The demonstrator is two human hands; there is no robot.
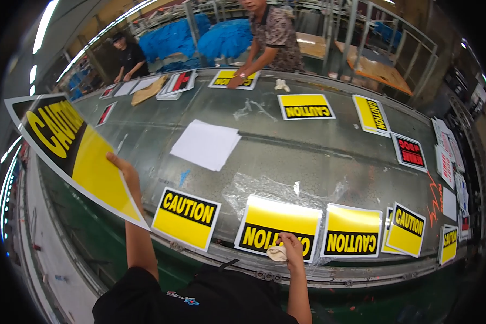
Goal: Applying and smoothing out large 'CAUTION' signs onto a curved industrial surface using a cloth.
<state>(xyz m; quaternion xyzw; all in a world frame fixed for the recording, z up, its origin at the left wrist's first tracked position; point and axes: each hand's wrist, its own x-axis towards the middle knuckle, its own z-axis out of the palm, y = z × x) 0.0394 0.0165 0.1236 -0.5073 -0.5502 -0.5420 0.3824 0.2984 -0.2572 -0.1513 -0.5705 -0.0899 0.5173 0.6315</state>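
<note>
My left hand (125, 171) is closed on the edge of a large yellow-and-black sign (97, 162), raised and tilted at the left above the table's edge. In my right hand (290, 249) is a bunched cream cloth (277, 253), resting over the lower part of a yellow-and-black sign (281, 216) that lies upside down to me. That sign is on a sheet of crumpled clear plastic (254, 187). To its left lies another sign (186, 218); to its right is an upside-down one (352, 229).
The long metal table (286, 146) carries a stack of white sheets (206, 146) and several more signs (306, 106). Across it, a person (278, 40) has a hand on a sign (234, 79); another person (129, 58) stands farther left. Red-and-black signs (409, 152) lie at the right.
</note>
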